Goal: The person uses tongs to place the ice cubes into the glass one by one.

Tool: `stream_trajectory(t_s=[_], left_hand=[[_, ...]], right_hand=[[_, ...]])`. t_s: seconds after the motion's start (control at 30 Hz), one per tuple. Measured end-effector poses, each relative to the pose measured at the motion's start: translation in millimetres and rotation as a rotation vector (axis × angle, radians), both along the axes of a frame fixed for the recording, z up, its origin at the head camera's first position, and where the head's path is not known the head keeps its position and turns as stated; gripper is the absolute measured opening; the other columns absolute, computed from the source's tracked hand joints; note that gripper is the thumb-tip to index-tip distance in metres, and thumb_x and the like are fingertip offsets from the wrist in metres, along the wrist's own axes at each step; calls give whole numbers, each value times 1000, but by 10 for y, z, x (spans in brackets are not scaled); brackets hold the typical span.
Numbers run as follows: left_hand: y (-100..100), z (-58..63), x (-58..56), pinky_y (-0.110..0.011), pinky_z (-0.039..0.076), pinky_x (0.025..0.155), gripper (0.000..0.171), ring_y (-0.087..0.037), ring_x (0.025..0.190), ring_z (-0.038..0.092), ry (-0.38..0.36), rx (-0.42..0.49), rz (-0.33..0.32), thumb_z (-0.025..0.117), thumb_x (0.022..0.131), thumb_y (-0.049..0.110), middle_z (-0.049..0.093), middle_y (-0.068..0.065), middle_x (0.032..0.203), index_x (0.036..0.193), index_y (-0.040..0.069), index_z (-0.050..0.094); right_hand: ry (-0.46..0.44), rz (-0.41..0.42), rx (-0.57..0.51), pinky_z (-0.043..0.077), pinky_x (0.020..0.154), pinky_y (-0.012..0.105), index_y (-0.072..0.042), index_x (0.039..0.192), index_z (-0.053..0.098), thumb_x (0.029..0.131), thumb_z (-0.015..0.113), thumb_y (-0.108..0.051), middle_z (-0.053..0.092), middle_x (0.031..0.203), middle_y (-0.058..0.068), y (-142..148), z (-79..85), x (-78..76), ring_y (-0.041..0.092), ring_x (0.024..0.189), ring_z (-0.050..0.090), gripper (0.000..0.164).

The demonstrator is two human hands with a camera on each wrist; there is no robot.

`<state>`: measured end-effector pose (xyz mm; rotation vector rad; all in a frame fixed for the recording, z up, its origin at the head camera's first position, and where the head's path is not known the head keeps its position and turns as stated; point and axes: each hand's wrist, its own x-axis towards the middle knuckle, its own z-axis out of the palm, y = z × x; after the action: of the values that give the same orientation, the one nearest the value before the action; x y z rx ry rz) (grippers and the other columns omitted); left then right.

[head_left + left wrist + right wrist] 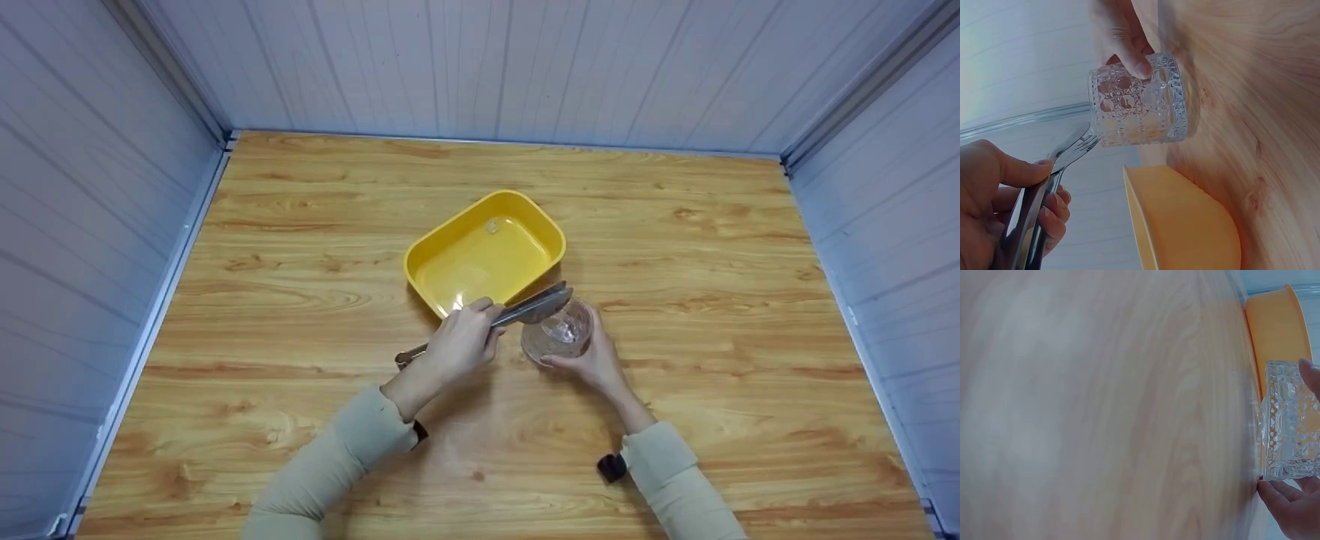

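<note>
My left hand (461, 337) grips metal tongs (529, 308) by the arms. In the left wrist view the tongs' ends (1079, 147) show one smooth blade and one fork-like side, close together at the rim of a clear patterned glass (1137, 101). The glass stands upright on the table, and my right hand (598, 358) holds it round the side with thumb and fingers. Something clear glints inside the glass (559, 334) in the head view; I cannot tell what. Behind the hands is a yellow basin (442, 234), with a small clear piece (492, 226) near its far wall.
A wood-grain tabletop (315, 300) lies under everything. Pale panel walls (465, 67) enclose it at the back and both sides. The basin's near right corner is close to the glass and the tongs.
</note>
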<state>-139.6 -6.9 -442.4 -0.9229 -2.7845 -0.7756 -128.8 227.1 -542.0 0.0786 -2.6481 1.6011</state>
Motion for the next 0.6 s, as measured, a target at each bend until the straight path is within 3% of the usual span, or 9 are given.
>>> stream_trajectory(t_s=[0.3,0.6], left_hand=[[-10,31,8,-32,48,57,18,-19,66,55,15,-11,-18,61,79,8,54,-6,81,95,0,59],[-54,63,-17,-34,46,60,27,-22,69,55,1,1,-1,62,75,9,54,-7,85,101,0,59]], right_hand=[[32,-16,52,30,96,36,-8,130,34,49,86,-34,47,124,11,-6,-12,4,22,113,44,99],[6,-19,26,28,98,35,-8,130,33,48,86,-32,46,125,11,-4,-13,8,22,115,42,101]])
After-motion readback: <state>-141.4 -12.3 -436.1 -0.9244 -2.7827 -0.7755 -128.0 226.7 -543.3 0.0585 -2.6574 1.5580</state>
